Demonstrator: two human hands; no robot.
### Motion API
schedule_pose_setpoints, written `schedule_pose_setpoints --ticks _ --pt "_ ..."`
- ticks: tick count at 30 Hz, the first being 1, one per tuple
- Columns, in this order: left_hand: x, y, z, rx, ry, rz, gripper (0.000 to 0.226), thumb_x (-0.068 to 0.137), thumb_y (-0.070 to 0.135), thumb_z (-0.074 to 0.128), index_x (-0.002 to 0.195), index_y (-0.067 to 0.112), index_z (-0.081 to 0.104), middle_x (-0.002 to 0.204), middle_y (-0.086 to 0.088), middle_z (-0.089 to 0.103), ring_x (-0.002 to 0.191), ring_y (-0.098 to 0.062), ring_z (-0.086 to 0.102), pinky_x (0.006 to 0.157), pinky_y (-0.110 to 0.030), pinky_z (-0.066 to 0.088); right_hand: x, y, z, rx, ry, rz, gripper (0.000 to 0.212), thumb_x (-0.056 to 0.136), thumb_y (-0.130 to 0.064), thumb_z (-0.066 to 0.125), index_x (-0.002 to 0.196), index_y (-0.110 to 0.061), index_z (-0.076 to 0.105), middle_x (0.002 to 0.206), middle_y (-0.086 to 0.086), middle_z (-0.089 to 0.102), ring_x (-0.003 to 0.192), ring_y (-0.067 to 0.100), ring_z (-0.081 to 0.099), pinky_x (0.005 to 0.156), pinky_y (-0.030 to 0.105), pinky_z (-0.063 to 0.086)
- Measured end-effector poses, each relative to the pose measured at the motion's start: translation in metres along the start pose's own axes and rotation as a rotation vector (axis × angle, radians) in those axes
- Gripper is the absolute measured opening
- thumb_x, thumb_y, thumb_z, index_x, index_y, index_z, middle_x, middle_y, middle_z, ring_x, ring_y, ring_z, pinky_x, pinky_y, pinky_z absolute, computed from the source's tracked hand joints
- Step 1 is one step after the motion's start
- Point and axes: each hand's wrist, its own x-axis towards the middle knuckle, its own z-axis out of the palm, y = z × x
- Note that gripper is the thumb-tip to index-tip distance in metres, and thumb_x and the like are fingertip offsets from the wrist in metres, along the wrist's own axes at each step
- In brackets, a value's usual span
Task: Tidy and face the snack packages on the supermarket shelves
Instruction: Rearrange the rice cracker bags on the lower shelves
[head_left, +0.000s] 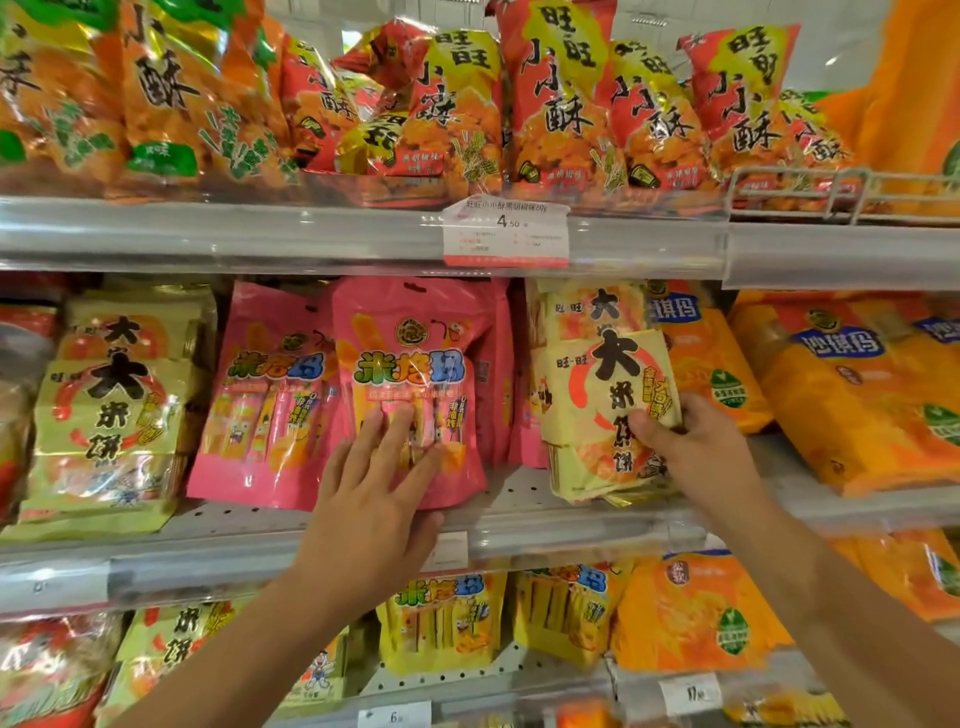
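Right grip (691, 441) pinches yellow pack (608, 410), thumb on face, at 3 o'clock of pink pack (410, 384). Left grip (374, 499) released, flat fingers pressing pink pack on middle shelf (519, 499). Advice: keep pink steady, square yellow upright, label forward, flush with neighbours.

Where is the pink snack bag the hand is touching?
In the head view, the front pink bag stands mid-frame on the middle shelf, under the left hand, between another pink bag and the yellow bag that the right hand holds.
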Motion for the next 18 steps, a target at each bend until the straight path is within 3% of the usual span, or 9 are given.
schedule_pose_setpoints --ticks 5,8,9,11,13,16,18 --pt "-0.002 0.003 -0.004 -0.034 0.027 -0.016 0.067 0.079 0.042 0.071 0.141 0.026 0.051 0.158 -0.013 0.028 0.145 -0.04 0.022 0.107 -0.063 0.03 -0.034 -0.005 -0.004 0.136 -0.047 0.045 0.039 0.075 -0.037 0.074 0.107 -0.017 0.064 0.096 0.002 0.075 0.085 0.02 0.072 0.066 0.039 0.056" --pt "-0.012 0.008 -0.016 -0.205 0.093 0.068 0.058 0.089 0.045 0.054 0.143 0.024 0.048 0.157 -0.01 0.031 0.145 -0.035 0.024 0.109 -0.059 0.031 -0.072 -0.005 0.001 0.202 -0.055 0.088 0.043 0.073 -0.043 0.073 0.107 -0.019 0.064 0.098 0.003 0.074 0.084 0.023 0.072 0.063 0.04 0.057" --pt "-0.018 0.011 -0.02 -0.368 0.074 0.084 0.058 0.091 0.049 0.048 0.145 0.025 0.045 0.158 -0.003 0.029 0.146 -0.027 0.023 0.11 -0.052 0.032 -0.086 -0.005 0.007 0.183 -0.031 0.104 0.044 0.07 -0.047 0.073 0.104 -0.02 0.064 0.094 0.003 0.075 0.08 0.024 0.072 0.061 0.039 0.057" --pt "-0.031 0.012 -0.034 -0.78 -0.047 0.007 0.061 0.09 0.064 0.041 0.147 0.044 0.031 0.156 0.025 0.017 0.143 0.003 0.018 0.106 -0.024 0.034 -0.111 -0.01 0.026 0.105 0.036 0.124 0.046 0.064 -0.051 0.073 0.098 -0.022 0.064 0.087 0.0 0.075 0.073 0.025 0.072 0.061 0.042 0.056" --pt "-0.044 0.005 -0.05 -1.076 -0.193 -0.145 0.065 0.077 0.081 0.043 0.137 0.068 0.02 0.144 0.044 0.02 0.127 0.022 0.027 0.084 -0.001 0.039 -0.134 -0.021 0.05 0.066 0.068 0.118 0.05 0.06 -0.052 0.073 0.097 -0.019 0.063 0.081 -0.001 0.075 0.07 0.021 0.072 0.06 0.038 0.056" --pt "-0.066 -0.022 -0.067 -1.305 -0.255 -0.288 0.066 0.062 0.084 0.056 0.118 0.08 0.023 0.128 0.041 0.045 0.106 0.018 0.053 0.08 -0.013 0.05 -0.164 -0.044 0.096 -0.013 0.051 0.116 0.043 0.062 -0.051 0.073 0.093 -0.024 0.061 0.077 -0.013 0.073 0.067 0.007 0.069 0.054 0.02 0.051" --pt "-0.084 -0.052 -0.073 -1.371 -0.257 -0.334 0.076 0.059 0.08 0.065 0.125 0.069 0.029 0.12 0.036 0.055 0.099 0.014 0.059 0.079 -0.018 0.053 -0.186 -0.054 0.133 -0.019 0.046 0.142 0.03 0.072 -0.039 0.078 0.092 -0.026 0.06 0.078 -0.013 0.073 0.07 0.009 0.07 0.059 0.026 0.053"
